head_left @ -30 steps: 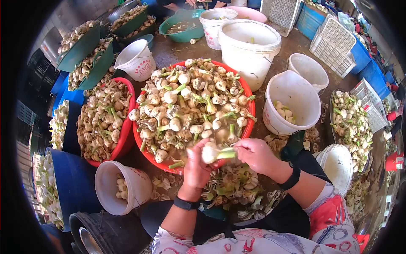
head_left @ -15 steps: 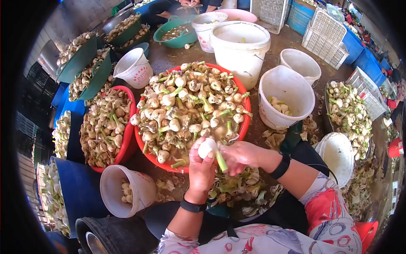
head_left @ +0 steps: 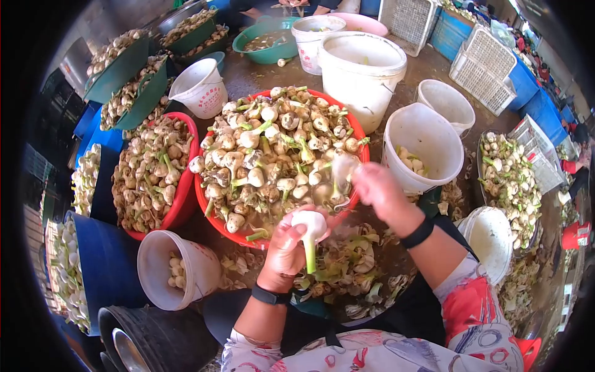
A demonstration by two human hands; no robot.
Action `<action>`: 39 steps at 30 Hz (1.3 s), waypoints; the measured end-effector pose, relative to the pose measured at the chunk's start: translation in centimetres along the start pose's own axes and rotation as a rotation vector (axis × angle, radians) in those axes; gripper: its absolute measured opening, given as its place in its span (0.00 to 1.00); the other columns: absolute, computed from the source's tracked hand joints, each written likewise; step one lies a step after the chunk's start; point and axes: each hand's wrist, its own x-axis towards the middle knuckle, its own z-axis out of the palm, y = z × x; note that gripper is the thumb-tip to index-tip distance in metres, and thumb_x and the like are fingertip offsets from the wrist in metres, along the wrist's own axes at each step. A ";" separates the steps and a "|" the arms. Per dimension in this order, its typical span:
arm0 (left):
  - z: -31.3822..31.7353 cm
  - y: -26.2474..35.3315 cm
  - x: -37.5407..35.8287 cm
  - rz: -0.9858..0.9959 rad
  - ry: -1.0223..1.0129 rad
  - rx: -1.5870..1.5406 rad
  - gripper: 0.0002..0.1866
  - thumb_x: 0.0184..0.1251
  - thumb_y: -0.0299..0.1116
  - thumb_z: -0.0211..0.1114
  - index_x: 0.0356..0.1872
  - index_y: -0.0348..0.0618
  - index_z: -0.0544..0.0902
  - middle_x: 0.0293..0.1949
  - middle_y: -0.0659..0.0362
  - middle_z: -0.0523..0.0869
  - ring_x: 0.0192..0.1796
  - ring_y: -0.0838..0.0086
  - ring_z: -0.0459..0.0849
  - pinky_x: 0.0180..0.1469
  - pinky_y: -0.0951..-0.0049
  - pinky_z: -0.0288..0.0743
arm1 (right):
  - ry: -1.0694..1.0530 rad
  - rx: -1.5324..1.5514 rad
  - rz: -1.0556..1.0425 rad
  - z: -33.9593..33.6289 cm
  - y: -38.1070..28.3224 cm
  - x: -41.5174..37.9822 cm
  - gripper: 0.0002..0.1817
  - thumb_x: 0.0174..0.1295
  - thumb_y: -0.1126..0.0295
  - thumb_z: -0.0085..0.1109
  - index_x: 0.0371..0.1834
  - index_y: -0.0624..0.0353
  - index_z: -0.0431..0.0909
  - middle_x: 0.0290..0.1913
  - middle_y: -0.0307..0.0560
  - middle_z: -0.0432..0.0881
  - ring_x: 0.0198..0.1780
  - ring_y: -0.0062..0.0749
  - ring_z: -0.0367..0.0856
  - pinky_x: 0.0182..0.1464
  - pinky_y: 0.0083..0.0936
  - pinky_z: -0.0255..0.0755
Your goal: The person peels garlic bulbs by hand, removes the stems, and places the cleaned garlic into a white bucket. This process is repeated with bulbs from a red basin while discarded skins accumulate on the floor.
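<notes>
A smooth white garlic bulb (head_left: 312, 224) with a cut green stem pointing down is in my left hand (head_left: 286, 240), its fingers closed around the bulb. My right hand (head_left: 383, 191) is away from it, over the right rim of the red basin (head_left: 226, 232). Motion smears its fingers, and a whitish blur at their tips cannot be made out. Unpeeled garlic bulbs (head_left: 254, 158) with short stems heap the basin, with murky water at the near side. Below my hands lies a pile of peeled skins and leaves (head_left: 350, 263).
A white bucket (head_left: 204, 273) with peeled bulbs lies tilted at left. Another white bucket (head_left: 449, 155) with a few pieces stands right of the basin. A second red basin (head_left: 189, 170) of garlic, a blue tub (head_left: 111, 270) and a black bucket (head_left: 161, 341) are at left. Another person's hands show at top.
My right hand has moved up and right, away from the garlic bulb. My left hand has turned the bulb so its stem points down. The view has shifted slightly.
</notes>
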 end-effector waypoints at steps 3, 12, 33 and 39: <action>-0.8 1.7 -0.4 0.090 0.145 -0.426 0.21 0.53 0.40 0.63 0.45 0.38 0.72 0.40 0.48 0.77 0.39 0.60 0.78 0.42 0.69 0.76 | -0.160 -1.031 -0.006 -0.7 1.2 0.7 0.21 0.57 0.53 0.46 0.27 0.64 0.75 0.23 0.50 0.78 0.23 0.35 0.76 0.26 0.29 0.68; -9.7 9.3 -4.7 0.695 0.536 -0.581 0.22 0.62 0.42 0.45 0.40 0.27 0.69 0.38 0.47 0.77 0.42 0.64 0.77 0.44 0.68 0.75 | -0.154 -1.194 -0.300 3.9 10.0 3.5 0.13 0.52 0.62 0.50 0.35 0.56 0.77 0.34 0.53 0.77 0.39 0.42 0.76 0.40 0.38 0.68; -2.0 0.8 1.5 0.405 0.466 0.612 0.21 0.68 0.41 0.38 0.29 0.36 0.76 0.28 0.56 0.78 0.31 0.75 0.74 0.36 0.76 0.68 | -0.183 -0.815 -0.294 9.3 1.7 -2.1 0.14 0.62 0.62 0.43 0.28 0.63 0.70 0.17 0.52 0.70 0.20 0.42 0.72 0.24 0.34 0.63; -4.7 -1.3 0.0 0.677 0.471 1.437 0.15 0.67 0.34 0.42 0.34 0.36 0.76 0.35 0.53 0.78 0.38 0.70 0.75 0.42 0.71 0.68 | -0.414 -0.934 -0.431 8.8 0.9 -3.2 0.09 0.59 0.68 0.45 0.25 0.61 0.67 0.19 0.54 0.71 0.24 0.49 0.72 0.25 0.35 0.64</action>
